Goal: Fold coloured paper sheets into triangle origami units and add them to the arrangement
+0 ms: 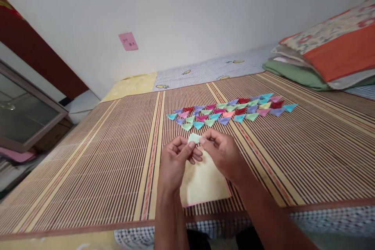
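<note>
Between my two hands is a small pale green piece of paper [193, 138]. My left hand [177, 156] pinches its left side between thumb and fingers. On the right edge, my right hand [222, 150] grips it with thumb and forefinger. Below them, a pale yellow sheet of paper [206, 183] with a pink edge showing beneath lies on the striped mat. Just beyond my hands, several small folded paper triangles [225, 114] in blue, green, red, pink and purple are laid out in rows.
The striped bamboo mat [123, 156] covers a bed-like surface. Folded bedding [336, 47] is stacked at the far right. A pink note [128, 41] is on the white wall [187, 11]. A glass-fronted cabinet [23, 105] stands at the left.
</note>
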Demonstrator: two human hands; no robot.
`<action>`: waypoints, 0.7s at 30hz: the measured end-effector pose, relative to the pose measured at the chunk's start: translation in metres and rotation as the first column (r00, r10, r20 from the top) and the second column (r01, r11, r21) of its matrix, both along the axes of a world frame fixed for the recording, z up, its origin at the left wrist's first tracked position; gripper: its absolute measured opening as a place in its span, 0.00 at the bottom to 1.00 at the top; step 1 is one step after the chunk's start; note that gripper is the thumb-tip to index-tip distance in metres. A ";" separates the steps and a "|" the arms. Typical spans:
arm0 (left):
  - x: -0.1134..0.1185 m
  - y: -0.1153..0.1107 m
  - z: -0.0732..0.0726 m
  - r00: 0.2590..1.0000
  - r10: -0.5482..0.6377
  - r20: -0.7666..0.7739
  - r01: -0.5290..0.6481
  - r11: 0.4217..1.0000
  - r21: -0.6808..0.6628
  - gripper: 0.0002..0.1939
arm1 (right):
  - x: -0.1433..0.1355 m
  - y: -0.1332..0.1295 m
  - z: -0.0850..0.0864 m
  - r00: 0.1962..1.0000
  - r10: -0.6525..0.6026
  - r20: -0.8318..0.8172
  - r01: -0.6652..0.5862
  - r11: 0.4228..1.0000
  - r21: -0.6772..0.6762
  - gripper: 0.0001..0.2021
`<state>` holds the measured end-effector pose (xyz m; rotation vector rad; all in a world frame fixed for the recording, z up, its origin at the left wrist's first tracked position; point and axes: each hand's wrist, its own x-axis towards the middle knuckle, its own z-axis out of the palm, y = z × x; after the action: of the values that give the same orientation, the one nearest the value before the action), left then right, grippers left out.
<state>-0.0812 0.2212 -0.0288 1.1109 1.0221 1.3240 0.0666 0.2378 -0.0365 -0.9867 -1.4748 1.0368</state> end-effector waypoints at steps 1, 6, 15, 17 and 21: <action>0.001 0.000 -0.001 1.000 0.009 0.000 -0.009 1.000 0.025 0.11 | 0.000 0.000 0.001 1.000 0.007 -0.010 -0.007 1.000 -0.001 0.11; 0.004 0.000 -0.002 0.999 0.025 -0.027 -0.023 0.996 0.081 0.12 | 0.001 0.002 0.001 0.997 0.025 -0.076 -0.025 1.000 0.003 0.10; 0.000 -0.001 -0.004 0.993 0.011 -0.114 0.000 0.995 0.096 0.14 | 0.002 -0.001 0.000 0.999 0.049 -0.003 -0.049 0.998 0.046 0.10; 0.001 0.000 -0.004 0.991 0.034 -0.127 -0.022 0.995 0.094 0.14 | 0.000 -0.002 -0.001 1.000 0.017 0.017 -0.018 0.999 0.052 0.10; -0.001 0.002 -0.004 0.994 0.041 -0.105 -0.031 0.995 0.094 0.13 | -0.001 0.001 -0.004 0.999 0.028 -0.016 -0.027 0.998 0.048 0.11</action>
<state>-0.0824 0.2232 -0.0329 1.2491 1.0725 1.3638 0.0655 0.2384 -0.0403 -0.9236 -1.4964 1.0225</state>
